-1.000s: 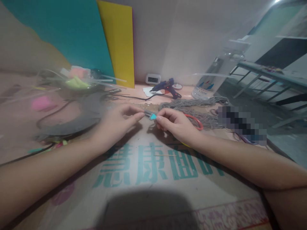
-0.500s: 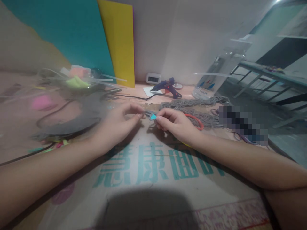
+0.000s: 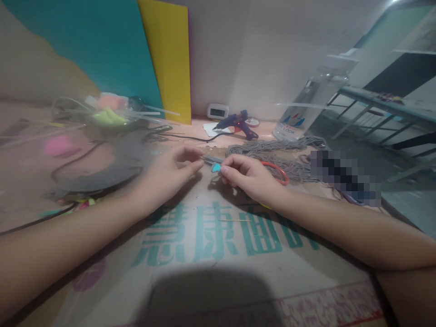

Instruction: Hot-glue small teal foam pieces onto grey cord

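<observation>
My left hand [image 3: 170,175] and my right hand [image 3: 248,175] meet over a brown cardboard sheet [image 3: 211,245] with teal print. Between their fingertips is a small teal piece [image 3: 215,167] fixed on a thin grey strand [image 3: 209,160]. The left thumb and forefinger pinch the strand's left end. The right fingers are curled and pinch the teal piece from the right. Scissors with a red handle [image 3: 277,171] lie just behind the right hand, on a pile of grey cord [image 3: 272,152].
A blue glue gun [image 3: 238,122] with a black cable lies near the wall, beside a small white clock [image 3: 217,111]. Teal board [image 3: 91,50] and yellow board [image 3: 168,59] lean on the wall. A clear container [image 3: 306,113] stands at right. Blurred colourful scraps lie left. A thin stick [image 3: 235,220] rests on the cardboard.
Almost nothing has moved. Both hands keep their pinch on the strand and the teal piece, with only slight finger shifts.
</observation>
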The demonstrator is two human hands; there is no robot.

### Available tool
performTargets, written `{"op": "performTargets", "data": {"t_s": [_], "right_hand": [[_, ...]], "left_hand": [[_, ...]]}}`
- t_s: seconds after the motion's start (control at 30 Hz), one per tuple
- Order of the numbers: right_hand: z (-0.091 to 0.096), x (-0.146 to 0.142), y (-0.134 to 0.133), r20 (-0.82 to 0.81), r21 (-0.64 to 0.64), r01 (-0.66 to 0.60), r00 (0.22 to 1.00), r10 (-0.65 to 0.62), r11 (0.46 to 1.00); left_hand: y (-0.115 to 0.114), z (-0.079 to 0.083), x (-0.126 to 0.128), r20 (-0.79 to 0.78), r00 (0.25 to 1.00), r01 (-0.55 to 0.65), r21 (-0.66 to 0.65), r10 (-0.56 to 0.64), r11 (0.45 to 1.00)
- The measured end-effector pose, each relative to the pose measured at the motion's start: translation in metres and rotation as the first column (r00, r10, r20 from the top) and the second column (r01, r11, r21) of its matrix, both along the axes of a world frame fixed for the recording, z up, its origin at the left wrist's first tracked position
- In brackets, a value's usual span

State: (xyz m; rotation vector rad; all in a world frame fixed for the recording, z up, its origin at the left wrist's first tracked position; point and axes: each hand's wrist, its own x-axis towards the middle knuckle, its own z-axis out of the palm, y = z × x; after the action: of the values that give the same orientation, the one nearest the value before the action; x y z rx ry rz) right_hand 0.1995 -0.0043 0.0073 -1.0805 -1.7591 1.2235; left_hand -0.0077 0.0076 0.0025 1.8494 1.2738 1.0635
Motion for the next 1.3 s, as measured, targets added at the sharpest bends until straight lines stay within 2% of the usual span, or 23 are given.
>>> {"op": "performTargets", "data": {"t_s": [0.17, 0.37, 0.6, 0.73, 0.83, 1.03, 1.3], "right_hand": [[0.0, 0.0, 0.0, 0.007, -0.009, -0.002, 1.0, 0.002, 1.0], [0.001, -0.002, -0.001, 0.0, -0.025, -0.002, 1.0, 0.002, 1.0], [0.003, -0.002, -0.001, 0.031, -0.008, -0.001, 1.0, 0.002, 1.0], [0.002, -0.001, 0.0, 0.027, 0.004, -0.011, 1.0, 0.011, 1.0], [0.001, -0.001, 0.0, 0.028, -0.006, -0.006, 1.0, 0.006, 1.0], [0.0, -0.002, -0.001, 0.025, 0.001, -0.015, 1.0, 0.014, 1.0], [0.001, -0.002, -0.001, 0.042, -0.001, -0.005, 0.999, 0.005, 1.0]], "left_hand": [[0.0, -0.001, 0.001, -0.01, 1.0, 0.003, 0.024, -0.003, 1.0], [-0.004, 0.0, 0.003, 0.138, 0.99, 0.057, -0.108, -0.042, 0.993], [-0.003, 0.005, 0.0, -0.113, 0.993, -0.028, 0.018, 0.03, 0.999], [-0.002, 0.003, -0.001, -0.16, 0.986, -0.033, 0.033, 0.037, 0.999], [-0.001, -0.001, 0.0, -0.128, 0.992, -0.009, 0.021, 0.012, 1.0], [-0.001, -0.007, 0.0, -0.003, 0.997, 0.07, -0.09, -0.071, 0.993], [0.001, -0.011, -0.001, -0.009, 0.995, 0.102, -0.028, -0.103, 0.994]]}}
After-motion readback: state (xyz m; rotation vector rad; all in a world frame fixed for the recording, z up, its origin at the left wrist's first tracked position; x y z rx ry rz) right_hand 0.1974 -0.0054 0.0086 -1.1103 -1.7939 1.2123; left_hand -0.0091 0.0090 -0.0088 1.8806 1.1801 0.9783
